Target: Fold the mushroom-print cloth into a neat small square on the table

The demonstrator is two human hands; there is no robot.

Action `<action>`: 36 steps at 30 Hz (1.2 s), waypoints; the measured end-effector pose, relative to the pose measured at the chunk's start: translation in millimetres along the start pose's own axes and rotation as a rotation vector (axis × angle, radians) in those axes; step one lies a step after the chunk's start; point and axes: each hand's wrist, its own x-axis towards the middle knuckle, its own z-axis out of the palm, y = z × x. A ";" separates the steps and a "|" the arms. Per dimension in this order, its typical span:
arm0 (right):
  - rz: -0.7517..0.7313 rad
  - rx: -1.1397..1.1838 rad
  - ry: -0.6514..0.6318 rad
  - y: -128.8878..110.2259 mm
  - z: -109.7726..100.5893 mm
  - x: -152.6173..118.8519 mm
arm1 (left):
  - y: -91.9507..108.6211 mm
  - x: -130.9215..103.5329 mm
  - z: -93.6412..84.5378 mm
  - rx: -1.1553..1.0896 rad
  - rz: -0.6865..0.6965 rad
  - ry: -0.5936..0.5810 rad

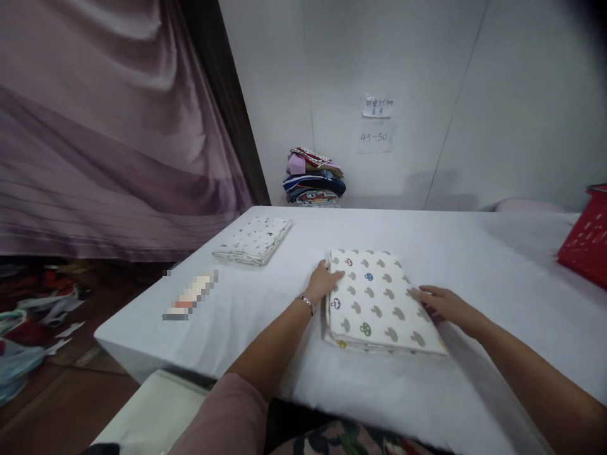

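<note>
White-covered table, backed by a pale wall; to its left a mauve curtain is hung, and loose clutter is strewn on the floor beneath. A red basket is cut off by the right border of the view. At the table's far edge, a stack of folded textiles is seen against the wall; its layers are too overlapped to be counted. Two paper notes are fixed above, one over the other, "45-50" written on the lower. Near the table's left edge one object is masked by pixel blocks. Two folded cloths are counted on the table: one small-patterned cloth at the far left, and one mushroom-print cloth, laid flat before the person, between the hands. Four coloured mushrooms are counted on its top face, among many grey ones; a yellow one is shown at the near edge. Its long axis appears to be directed away from the person, far end slanted slightly left. Its left edge is touched by the left hand, opened, thumb laid over the top; its right edge is met by the right hand, fingers loosely extended, unclenched.
</note>
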 end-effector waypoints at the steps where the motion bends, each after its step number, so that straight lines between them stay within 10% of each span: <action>1: 0.010 0.038 -0.006 -8.5 2.2 13.2 | -1.2 0.7 0.8 -0.011 0.000 0.006; 8: -0.014 0.113 0.055 -46.4 29.4 77.7 | -14.8 4.5 5.2 -0.095 0.002 0.081; 19: -0.041 0.026 0.221 -1.1 4.0 64.6 | 28.2 46.1 32.2 -0.044 0.128 -0.092; 26: -0.515 -0.569 0.381 -35.5 9.0 70.1 | 15.6 -5.8 14.5 0.064 0.113 0.023; 36: -0.907 -0.688 0.053 -106.6 93.0 125.5 | -5.4 -51.7 8.9 0.039 0.103 0.043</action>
